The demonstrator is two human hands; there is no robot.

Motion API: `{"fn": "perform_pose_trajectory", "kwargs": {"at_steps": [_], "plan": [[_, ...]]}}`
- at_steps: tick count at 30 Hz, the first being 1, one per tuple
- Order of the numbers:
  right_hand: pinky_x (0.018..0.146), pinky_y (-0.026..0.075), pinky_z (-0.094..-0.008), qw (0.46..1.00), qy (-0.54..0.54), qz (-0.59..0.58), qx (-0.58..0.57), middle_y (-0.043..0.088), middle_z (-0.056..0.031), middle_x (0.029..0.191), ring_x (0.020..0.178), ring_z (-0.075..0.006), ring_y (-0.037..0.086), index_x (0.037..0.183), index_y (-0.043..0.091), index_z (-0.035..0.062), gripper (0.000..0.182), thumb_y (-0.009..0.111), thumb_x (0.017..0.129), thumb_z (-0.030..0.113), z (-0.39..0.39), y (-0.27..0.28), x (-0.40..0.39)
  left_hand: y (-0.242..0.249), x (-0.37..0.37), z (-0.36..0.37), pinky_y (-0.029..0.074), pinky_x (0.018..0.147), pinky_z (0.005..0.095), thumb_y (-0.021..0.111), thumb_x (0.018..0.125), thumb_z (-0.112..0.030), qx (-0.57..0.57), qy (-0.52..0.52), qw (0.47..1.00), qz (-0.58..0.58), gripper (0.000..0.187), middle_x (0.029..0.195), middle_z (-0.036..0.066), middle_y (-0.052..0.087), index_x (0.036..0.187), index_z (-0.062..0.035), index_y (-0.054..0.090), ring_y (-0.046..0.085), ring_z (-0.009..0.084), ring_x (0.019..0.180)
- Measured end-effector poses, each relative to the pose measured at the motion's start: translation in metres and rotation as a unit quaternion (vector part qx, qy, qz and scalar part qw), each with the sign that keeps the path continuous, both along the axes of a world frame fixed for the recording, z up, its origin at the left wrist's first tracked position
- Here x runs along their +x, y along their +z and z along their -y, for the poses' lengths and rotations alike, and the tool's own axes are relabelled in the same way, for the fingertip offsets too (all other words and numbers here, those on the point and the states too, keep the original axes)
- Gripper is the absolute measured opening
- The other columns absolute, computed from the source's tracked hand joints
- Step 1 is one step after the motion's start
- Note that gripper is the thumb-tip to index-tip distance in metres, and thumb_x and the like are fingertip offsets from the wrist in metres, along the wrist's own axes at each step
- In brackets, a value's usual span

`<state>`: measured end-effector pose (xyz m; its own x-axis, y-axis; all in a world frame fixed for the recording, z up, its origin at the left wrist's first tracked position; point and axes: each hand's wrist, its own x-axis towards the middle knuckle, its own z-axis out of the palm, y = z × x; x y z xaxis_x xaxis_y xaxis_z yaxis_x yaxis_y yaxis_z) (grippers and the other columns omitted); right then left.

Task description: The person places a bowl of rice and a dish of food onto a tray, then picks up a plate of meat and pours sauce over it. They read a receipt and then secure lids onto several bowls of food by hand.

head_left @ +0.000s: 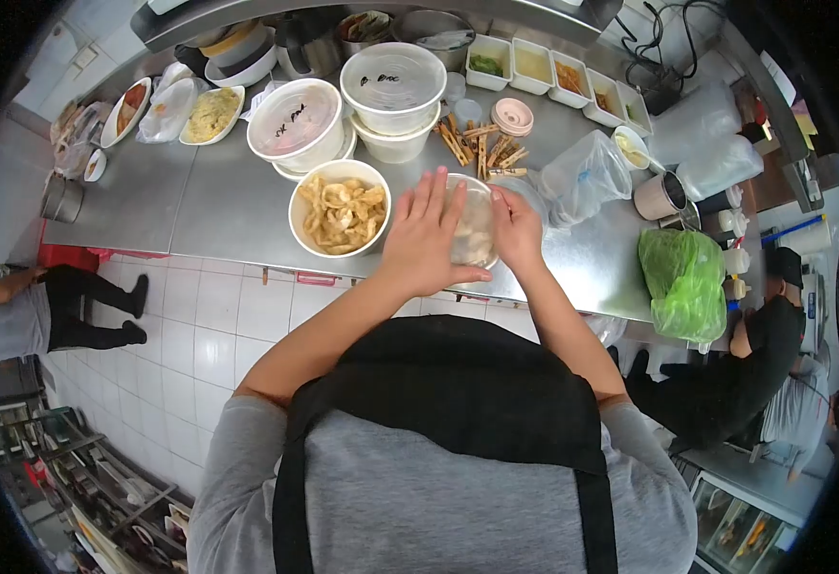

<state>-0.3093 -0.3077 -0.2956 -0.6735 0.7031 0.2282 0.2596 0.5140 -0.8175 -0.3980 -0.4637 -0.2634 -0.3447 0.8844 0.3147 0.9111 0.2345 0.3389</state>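
My left hand (426, 234) lies palm down with its fingers spread on the left part of a round tub with a clear lid (472, 228). On the tub's right edge rests my right hand (518, 225), its fingers bent together over the rim. Pale food shows dimly through the lid. Just left of my left hand is an open white tub of fried golden pieces (344, 209). Behind it stand lidded tubs with black writing, one at the left (295, 120) and a stack at the right (393, 78).
Clothespins (481, 148) lie behind the tub. To the right are a clear plastic bag (587, 177) and a green bag (682, 282). Small food trays (531, 67) line the back of the steel counter (228, 196). People stand at the far left and right.
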Motion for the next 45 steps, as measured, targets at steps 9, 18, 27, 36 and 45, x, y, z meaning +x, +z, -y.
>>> {"fn": "perform_pose_trajectory", "kwargs": {"at_steps": [9, 18, 27, 36, 45], "plan": [[0.074, 0.049, -0.0422, 0.996, 0.021, 0.049, 0.07, 0.063, -0.0159, 0.095, 0.085, -0.0362, 0.061, 0.104, 0.068, 0.0081, 0.021, 0.054, 0.09, 0.017, -0.001, 0.014, 0.0, -0.01, -0.033, -0.025, 0.044, 0.092, 0.0436, 0.062, 0.084, -0.025, 0.087, 0.04, 0.99, 0.107, 0.05, 0.12, 0.022, 0.055, 0.127, -0.0022, 0.05, 0.055, 0.0378, 0.109], [0.075, 0.048, -0.0418, 0.99, 0.115, -0.018, 0.077, 0.059, -0.0167, 0.089, 0.084, -0.0352, 0.059, 0.1, 0.067, 0.0044, 0.017, 0.057, 0.086, 0.005, -0.007, 0.025, -0.006, -0.008, -0.035, -0.036, 0.048, 0.076, 0.0447, 0.059, 0.081, -0.004, 0.141, 0.043, 0.989, 0.023, 0.012, 0.088, 0.014, 0.059, 0.092, -0.0024, 0.063, 0.058, 0.0346, 0.086], [0.077, 0.047, -0.0411, 0.983, 0.157, 0.018, 0.094, 0.055, -0.0167, 0.087, 0.084, -0.0353, 0.056, 0.098, 0.065, 0.0027, 0.015, 0.056, 0.086, 0.005, 0.007, 0.028, 0.012, -0.002, -0.015, -0.017, 0.048, 0.075, 0.0424, 0.064, 0.078, -0.003, 0.13, 0.035, 0.988, 0.069, 0.011, 0.087, 0.014, 0.058, 0.089, -0.0012, 0.062, 0.058, 0.0336, 0.085], [0.081, 0.045, -0.0387, 0.973, 0.219, 0.017, 0.075, 0.054, -0.0157, 0.09, 0.088, -0.032, 0.054, 0.101, 0.065, 0.0013, 0.018, 0.056, 0.086, 0.004, 0.006, 0.026, 0.03, -0.003, 0.002, -0.009, 0.049, 0.074, 0.0429, 0.064, 0.08, -0.003, 0.117, 0.01, 0.986, 0.118, 0.011, 0.088, 0.015, 0.059, 0.091, -0.0012, 0.062, 0.059, 0.0353, 0.083], [0.077, 0.047, -0.0391, 0.979, 0.193, 0.042, 0.051, 0.055, -0.0147, 0.09, 0.086, -0.0332, 0.055, 0.103, 0.067, 0.0045, 0.021, 0.057, 0.084, 0.003, 0.007, 0.027, 0.042, -0.009, 0.005, -0.009, 0.05, 0.069, 0.0413, 0.061, 0.081, -0.002, 0.135, 0.014, 0.966, 0.222, 0.01, 0.086, 0.016, 0.061, 0.09, -0.0012, 0.066, 0.062, 0.035, 0.076]]}}
